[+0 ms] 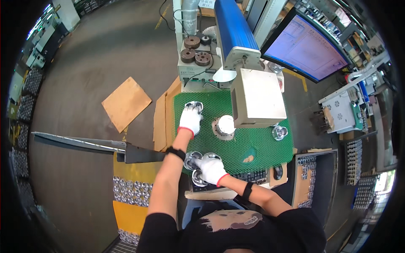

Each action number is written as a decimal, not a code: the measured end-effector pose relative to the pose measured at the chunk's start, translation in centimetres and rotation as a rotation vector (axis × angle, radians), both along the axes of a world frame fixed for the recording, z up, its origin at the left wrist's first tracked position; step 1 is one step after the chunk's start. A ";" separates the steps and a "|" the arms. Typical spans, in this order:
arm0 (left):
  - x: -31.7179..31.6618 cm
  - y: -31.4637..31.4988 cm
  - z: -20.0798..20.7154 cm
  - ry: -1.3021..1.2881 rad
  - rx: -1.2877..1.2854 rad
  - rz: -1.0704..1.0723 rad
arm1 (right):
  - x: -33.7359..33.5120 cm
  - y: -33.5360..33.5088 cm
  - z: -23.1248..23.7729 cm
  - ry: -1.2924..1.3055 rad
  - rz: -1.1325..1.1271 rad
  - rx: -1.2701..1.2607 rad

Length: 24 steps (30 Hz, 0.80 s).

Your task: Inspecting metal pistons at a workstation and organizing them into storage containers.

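Both my hands wear white gloves with red cuffs. My left hand (191, 119) reaches to the far left of the green mat (261, 152), its fingers closed round a shiny metal piston (194, 104). Near the mat's front left edge, my right hand (211, 169) grips another piston (192, 159), with its fingertips partly hidden against it. Two more pistons lie by this hand, one beyond it (211, 156) and one nearer me (198, 178). A round piece with a bright white top (227, 125) sits on the round metal fixture (223, 135) mid-mat.
A white box-shaped machine head (259, 99) on a blue housing (237, 29) overhangs the mat. One piston (279, 133) stands at the right. A keyboard (251, 176) and mouse (278, 172) lie in front. Trays of pistons (133, 192) flank me; a monitor (306, 46) stands far right.
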<state>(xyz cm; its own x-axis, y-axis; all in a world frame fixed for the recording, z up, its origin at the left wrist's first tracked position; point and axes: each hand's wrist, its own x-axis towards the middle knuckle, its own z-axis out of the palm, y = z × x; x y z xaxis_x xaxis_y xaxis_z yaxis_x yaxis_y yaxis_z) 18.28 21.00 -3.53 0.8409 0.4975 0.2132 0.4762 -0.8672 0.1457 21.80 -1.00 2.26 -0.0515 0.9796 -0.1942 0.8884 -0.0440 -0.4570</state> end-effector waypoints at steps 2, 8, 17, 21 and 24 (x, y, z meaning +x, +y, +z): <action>0.5 1.7 -1.4 0.002 -0.035 -0.031 | 1.7 -1.7 1.9 -0.056 0.041 -0.121; 1.0 2.5 0.7 0.174 -0.036 -0.238 | 7.5 -8.3 2.8 -0.130 -0.006 -0.182; -9.4 -15.4 1.9 -0.048 -0.135 0.157 | 9.2 -13.3 5.0 -0.292 0.138 -0.230; -21.1 -31.9 1.6 -0.226 -0.296 0.582 | 4.9 -13.8 5.2 -0.372 0.419 -0.201; -28.6 -45.2 0.5 -0.190 -0.465 1.064 | -1.9 -14.2 5.7 -0.346 0.673 -0.098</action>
